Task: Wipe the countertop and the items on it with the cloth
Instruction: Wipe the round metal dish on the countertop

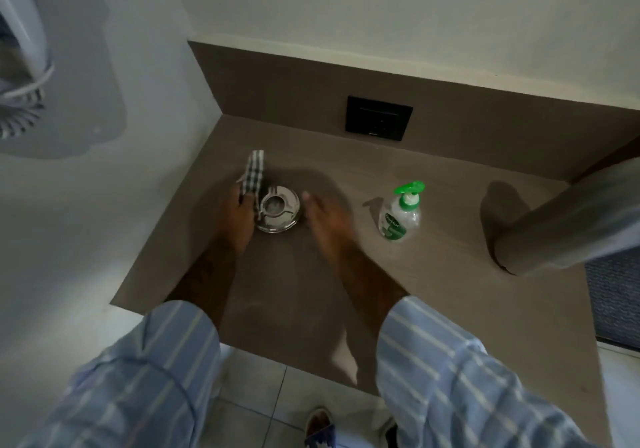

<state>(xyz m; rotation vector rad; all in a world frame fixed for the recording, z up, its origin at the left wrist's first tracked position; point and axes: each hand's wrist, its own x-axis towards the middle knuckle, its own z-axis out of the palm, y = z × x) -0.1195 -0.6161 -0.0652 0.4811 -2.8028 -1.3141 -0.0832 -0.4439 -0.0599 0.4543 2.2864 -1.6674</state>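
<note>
Two arms in blue striped sleeves [460,371] reach forward over a brown countertop [277,291]. The left hand [237,217] has its fingers curled around a black-and-white checked cloth [252,172], which sticks up beyond the knuckles, likely ready for wiping. Just right of it sits a round glass ashtray [278,212]. The right hand [322,220], blurred, is beside the ashtray with fingers loosely extended, holding nothing, perhaps to steady it. Further right stands a green-pump handwash bottle [401,213]. A dark wall socket [379,122] lies beyond.

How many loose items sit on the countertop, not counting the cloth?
3: a glass ashtray between the hands, a green pump bottle right of it, a grey cylinder at the right edge.
</note>
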